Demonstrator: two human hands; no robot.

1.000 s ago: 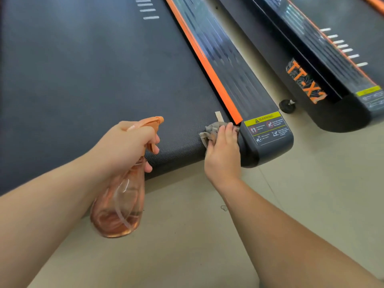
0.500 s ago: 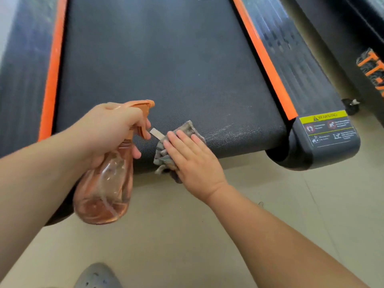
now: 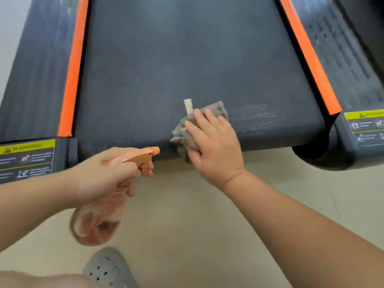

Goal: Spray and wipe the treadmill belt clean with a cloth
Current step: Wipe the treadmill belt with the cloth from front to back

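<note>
Head view: right hand (image 3: 212,146) flat, pressing cloth (image 3: 216,110) on belt (image 3: 166,69); left hand (image 3: 104,173) grips spray bottle (image 3: 93,223). Cloth likely soft, light; bunch under palm.

The dark, textured treadmill belt (image 3: 166,69) is lying flat, showing pale streaks by its near right edge. A crumpled grey cloth (image 3: 181,129) is sitting on the belt's near edge under the right hand (image 3: 214,146). The see-through orange spray bottle (image 3: 95,223) is hanging tilted in the left hand (image 3: 104,175), just near of the belt.
</note>
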